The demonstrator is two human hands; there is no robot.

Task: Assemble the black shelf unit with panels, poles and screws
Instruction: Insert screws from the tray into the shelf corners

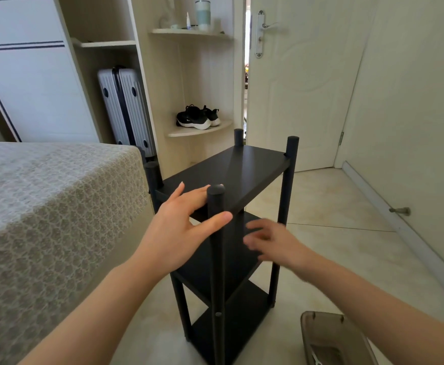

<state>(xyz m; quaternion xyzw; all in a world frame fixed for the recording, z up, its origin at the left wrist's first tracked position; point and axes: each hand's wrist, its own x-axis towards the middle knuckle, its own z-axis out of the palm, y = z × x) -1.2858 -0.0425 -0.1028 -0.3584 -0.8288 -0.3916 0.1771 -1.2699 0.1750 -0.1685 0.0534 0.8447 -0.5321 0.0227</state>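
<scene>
"Black pole between thumb and fingers: is the left hand (pixel 181 233) gripping it?"

"No. It's spread open around the near pole (pixel 217 272). The right hand (pixel 273 243) is blurred, with loose fingers and nothing in it, by the middle panel (pixel 236 273)."

"How will the shelf unit (pixel 242 175) handle?"

"Stiff, probably light, maybe tippy, so take two poles. It stands on the floor (pixel 334 206) beside the bed (pixel 44 206). No screws show, and the brown tray (pixel 331 335) is cut off."

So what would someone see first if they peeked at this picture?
The tall black shelf unit standing on the floor in the middle, with its four poles poking up above the top panel. Next come two bare arms reaching in from below: the left hand is spread open round the nearest pole, and the right hand is blurred, lower down in front of the shelves. A patterned bed fills the left side.
</scene>
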